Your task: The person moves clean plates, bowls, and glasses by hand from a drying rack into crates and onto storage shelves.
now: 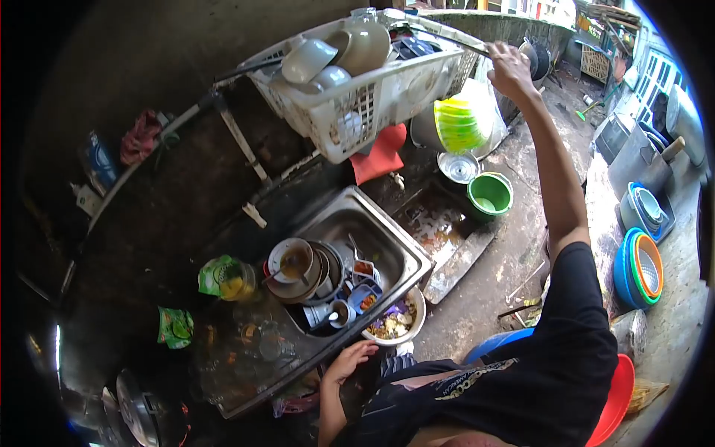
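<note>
High at the upper right, my right hand is closed around the end of a long thin utensil handle, which reaches over the rim of a white plastic basket. Its far end is lost among the dishes. Bowls and other dishes fill the basket. My left hand is open, fingers stretched out beside the front edge of the steel sink, close to a basin of food scraps. In the sink sit stacked dirty dishes, a bowl of brownish liquid and a cup.
Beyond the sink are a green bucket, a metal lid and a yellow-green ribbed container. A red cloth hangs below the basket. Coloured basins stand at right. Glasses and a green packet lie left.
</note>
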`<state>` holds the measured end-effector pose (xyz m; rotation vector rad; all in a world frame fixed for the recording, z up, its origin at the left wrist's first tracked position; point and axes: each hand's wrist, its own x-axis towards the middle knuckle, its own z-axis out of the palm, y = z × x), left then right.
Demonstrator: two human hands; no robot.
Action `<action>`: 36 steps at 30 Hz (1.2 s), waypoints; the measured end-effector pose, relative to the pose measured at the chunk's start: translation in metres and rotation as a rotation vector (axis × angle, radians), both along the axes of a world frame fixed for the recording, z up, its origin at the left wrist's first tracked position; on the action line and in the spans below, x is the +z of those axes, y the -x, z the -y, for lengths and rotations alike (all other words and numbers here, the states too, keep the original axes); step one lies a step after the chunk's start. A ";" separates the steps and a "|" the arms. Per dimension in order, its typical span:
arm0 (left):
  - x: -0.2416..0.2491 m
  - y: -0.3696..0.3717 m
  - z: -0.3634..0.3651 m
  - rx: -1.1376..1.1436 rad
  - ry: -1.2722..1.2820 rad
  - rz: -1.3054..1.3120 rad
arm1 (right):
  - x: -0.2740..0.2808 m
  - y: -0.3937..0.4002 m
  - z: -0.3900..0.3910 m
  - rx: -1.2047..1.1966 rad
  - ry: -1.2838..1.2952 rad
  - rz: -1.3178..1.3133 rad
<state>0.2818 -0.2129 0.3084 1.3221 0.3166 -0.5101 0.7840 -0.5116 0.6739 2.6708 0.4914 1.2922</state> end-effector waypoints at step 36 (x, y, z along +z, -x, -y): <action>0.418 -0.308 -0.150 1.253 -0.465 0.908 | -0.018 -0.083 0.127 0.667 -0.757 -0.317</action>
